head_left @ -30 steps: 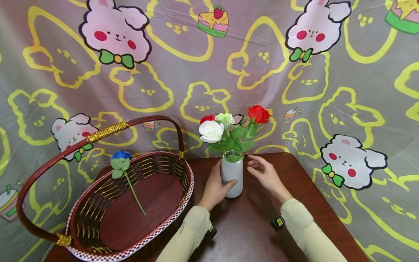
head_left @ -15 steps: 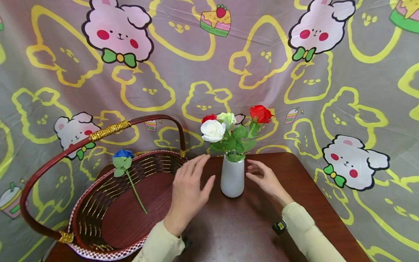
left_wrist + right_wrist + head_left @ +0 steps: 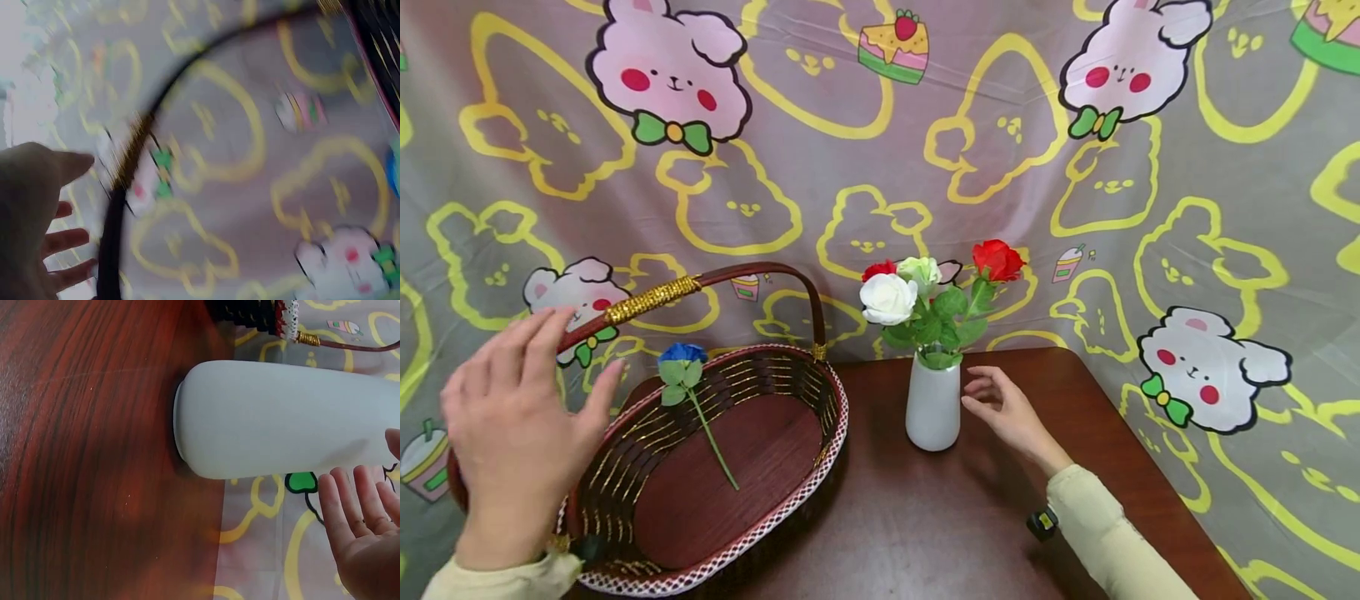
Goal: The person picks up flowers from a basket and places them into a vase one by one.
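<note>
My left hand (image 3: pixel 520 425) is at the far left, fingers spread, overlapping the near-left end of the basket's handle (image 3: pixel 752 268) in the head view; it holds nothing. In the left wrist view its thumb points toward the gold-wrapped part of the handle (image 3: pixel 132 147). One blue rose (image 3: pixel 682 354) with a green stem lies slanting across the woven basket (image 3: pixel 842 417). My right hand (image 3: pixel 1011 417) hovers with loosely bent fingers just right of the white vase (image 3: pixel 933 408), which stands upright. Red, white and pale green roses (image 3: pixel 888 299) fill the vase. The right wrist view shows the fingers beside the vase wall (image 3: pixel 281 419).
A dark brown wooden table (image 3: pixel 880 533) carries the basket and the vase. Behind it hangs a grey cloth (image 3: pixel 865 167) printed with rabbits and yellow outlines. The arched handle rises high over the basket.
My left hand has let go of the vase and moved left across the basket to its far-left end. The right hand has stayed beside the vase.
</note>
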`<state>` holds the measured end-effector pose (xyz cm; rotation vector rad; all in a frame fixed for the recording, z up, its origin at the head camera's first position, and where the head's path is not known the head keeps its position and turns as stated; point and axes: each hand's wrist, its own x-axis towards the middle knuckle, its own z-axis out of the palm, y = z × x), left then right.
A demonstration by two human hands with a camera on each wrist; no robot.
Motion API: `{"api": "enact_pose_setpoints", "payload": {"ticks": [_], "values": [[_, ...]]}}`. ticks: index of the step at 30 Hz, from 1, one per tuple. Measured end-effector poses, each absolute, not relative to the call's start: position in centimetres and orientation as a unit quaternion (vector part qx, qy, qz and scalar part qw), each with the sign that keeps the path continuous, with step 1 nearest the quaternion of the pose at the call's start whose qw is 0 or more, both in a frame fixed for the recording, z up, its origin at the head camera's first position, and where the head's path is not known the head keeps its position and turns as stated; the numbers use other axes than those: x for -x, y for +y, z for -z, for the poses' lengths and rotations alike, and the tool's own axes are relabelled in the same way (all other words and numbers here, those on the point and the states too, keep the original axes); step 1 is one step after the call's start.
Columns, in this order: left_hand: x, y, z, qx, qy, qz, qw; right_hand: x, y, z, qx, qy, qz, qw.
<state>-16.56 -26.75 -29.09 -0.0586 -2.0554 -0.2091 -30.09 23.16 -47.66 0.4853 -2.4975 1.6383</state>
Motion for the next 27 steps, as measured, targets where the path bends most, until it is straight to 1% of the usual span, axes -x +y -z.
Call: {"api": "enact_pose_setpoints", "payload": {"ticks": [3, 5, 6, 10, 12, 16, 19, 23, 25, 27], "values": [[16.3, -29.8, 29.4, -0.034, -0.898, 0.060, 0.434, 30.0, 22.7, 47.5, -0.166, -0.828, -0.532, 0.066], [16.3, -31.0, 29.6, -0.048, -0.912, 0.050, 0.405, 30.1, 22.4, 47.5, -0.167, -0.831, -0.525, 0.072], [16.4, -31.4, 29.6, -0.046, -0.913, 0.048, 0.402, 30.1, 22.3, 47.5, -0.167, -0.832, -0.524, 0.075], [16.6, -32.1, 29.5, -0.009, -0.903, 0.047, 0.427, 30.1, 21.9, 47.6, -0.157, -0.832, -0.525, 0.089], [16.6, -32.2, 29.4, 0.002, -0.901, 0.047, 0.431, 30.1, 21.9, 47.6, -0.156, -0.831, -0.526, 0.092], [16.5, -32.4, 29.2, 0.013, -0.906, 0.044, 0.420, 30.0, 21.8, 47.6, -0.157, -0.831, -0.525, 0.092], [16.6, -32.9, 29.0, 0.033, -0.912, 0.035, 0.407, 29.7, 21.6, 47.4, -0.148, -0.830, -0.528, 0.105], [16.8, -33.7, 28.9, 0.060, -0.919, 0.014, 0.391, 29.0, 20.9, 46.9, -0.120, -0.819, -0.541, 0.149], [17.0, -34.0, 28.9, 0.070, -0.916, 0.002, 0.394, 28.5, 20.3, 46.4, -0.119, -0.809, -0.546, 0.182], [17.0, -34.1, 29.0, 0.075, -0.912, -0.003, 0.403, 28.0, 19.6, 45.9, -0.138, -0.800, -0.540, 0.220]]}}
